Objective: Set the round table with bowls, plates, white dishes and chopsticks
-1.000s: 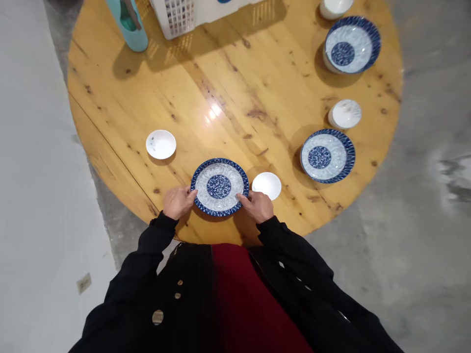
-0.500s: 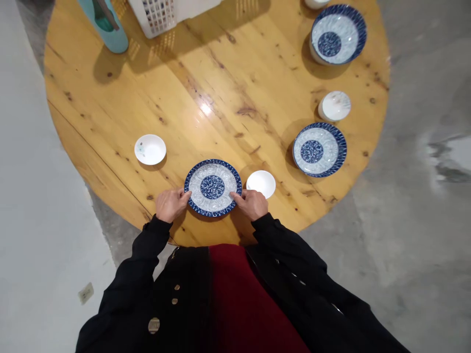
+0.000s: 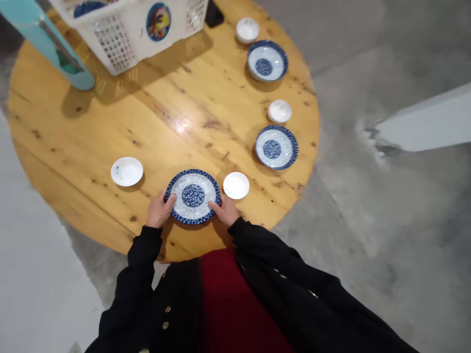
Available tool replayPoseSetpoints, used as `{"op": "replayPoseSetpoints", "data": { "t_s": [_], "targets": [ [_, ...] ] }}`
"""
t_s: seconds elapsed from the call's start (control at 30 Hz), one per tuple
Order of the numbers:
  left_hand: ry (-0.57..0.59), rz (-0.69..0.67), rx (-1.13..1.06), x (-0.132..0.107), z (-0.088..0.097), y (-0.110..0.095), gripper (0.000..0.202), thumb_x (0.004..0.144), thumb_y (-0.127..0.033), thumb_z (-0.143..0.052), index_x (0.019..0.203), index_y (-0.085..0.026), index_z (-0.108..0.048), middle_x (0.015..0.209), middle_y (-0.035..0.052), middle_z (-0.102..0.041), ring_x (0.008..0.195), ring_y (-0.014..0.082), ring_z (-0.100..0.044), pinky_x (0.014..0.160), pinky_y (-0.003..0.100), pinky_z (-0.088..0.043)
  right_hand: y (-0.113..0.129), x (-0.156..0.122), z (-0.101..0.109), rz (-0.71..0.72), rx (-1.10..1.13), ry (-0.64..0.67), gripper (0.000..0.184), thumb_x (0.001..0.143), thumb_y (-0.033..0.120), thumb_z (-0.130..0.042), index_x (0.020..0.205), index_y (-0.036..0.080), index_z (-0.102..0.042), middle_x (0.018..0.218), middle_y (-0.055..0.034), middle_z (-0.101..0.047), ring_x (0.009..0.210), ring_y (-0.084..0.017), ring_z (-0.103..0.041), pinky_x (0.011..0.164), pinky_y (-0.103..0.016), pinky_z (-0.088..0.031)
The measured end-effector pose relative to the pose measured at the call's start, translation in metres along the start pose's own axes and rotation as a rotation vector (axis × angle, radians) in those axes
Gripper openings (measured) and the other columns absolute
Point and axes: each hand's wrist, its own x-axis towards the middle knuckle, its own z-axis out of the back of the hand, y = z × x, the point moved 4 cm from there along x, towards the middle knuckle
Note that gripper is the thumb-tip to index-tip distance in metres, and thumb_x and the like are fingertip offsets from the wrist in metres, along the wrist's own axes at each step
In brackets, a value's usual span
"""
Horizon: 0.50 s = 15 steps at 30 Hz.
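The left hand (image 3: pixel 158 212) and right hand (image 3: pixel 225 212) pinch opposite sides of the plate (image 3: pixel 193 196) near the table's (image 3: pixel 154 127) front edge, where a rightward slip could knock the bowl (image 3: pixel 236 186) just beside the right fingers.

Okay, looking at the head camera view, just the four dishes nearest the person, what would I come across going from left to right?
White bowl with a small printed mark → plate → second white bowl → blue-rimmed bowl.
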Motion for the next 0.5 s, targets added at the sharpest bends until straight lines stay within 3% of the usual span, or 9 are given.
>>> {"op": "replayPoseSetpoints", "data": {
  "t_s": [0.1,0.2,0.33,0.5],
  "targets": [
    [-0.016,-0.017,-0.040,0.009,0.000,0.000,0.037,0.085,-0.050,-0.042,0.084,-0.018,-0.062,0.079,0.0056,-0.066,0.079,0.0226,-0.060,0.069,0.028,-0.042,0.001,0.005,-0.005,-0.039,0.075,-0.057,0.019,0.079,0.029,-0.056,0.093,0.019,-0.065,0.084,-0.0039,-0.070,0.079,-0.023,-0.061,0.074,-0.033,-0.049],
    [-0.004,-0.033,-0.043,0.001,0.003,-0.002,0.038,0.084,-0.052,-0.043,0.084,-0.019,-0.062,0.078,0.0054,-0.066,0.078,0.0234,-0.060,0.070,0.029,-0.044,0.002,-0.004,-0.003,-0.018,0.108,-0.076,0.020,0.076,0.025,-0.056,0.093,0.020,-0.066,0.083,-0.0035,-0.070,0.082,-0.024,-0.062,0.075,-0.034,-0.051],
    [-0.004,-0.059,-0.096,-0.032,0.003,-0.004,0.040,0.086,-0.055,-0.043,0.091,-0.020,-0.063,0.087,0.0069,-0.069,0.085,0.0252,-0.063,0.077,0.033,-0.046,-0.006,-0.040,-0.001,0.059,0.128,-0.108,0.026,0.076,0.026,-0.055,0.099,0.020,-0.066,0.088,-0.0047,-0.070,0.086,-0.026,-0.063,0.079,-0.035,-0.051],
    [0.016,-0.094,-0.215,-0.080,-0.013,-0.011,0.039,0.087,-0.054,-0.043,0.091,-0.019,-0.061,0.087,0.0071,-0.068,0.085,0.0253,-0.064,0.077,0.033,-0.049,-0.025,-0.084,0.006,0.074,0.156,-0.085,0.027,0.075,0.029,-0.057,0.099,0.020,-0.063,0.089,-0.0045,-0.069,0.084,-0.025,-0.062,0.078,-0.036,-0.051]
  ]
}}
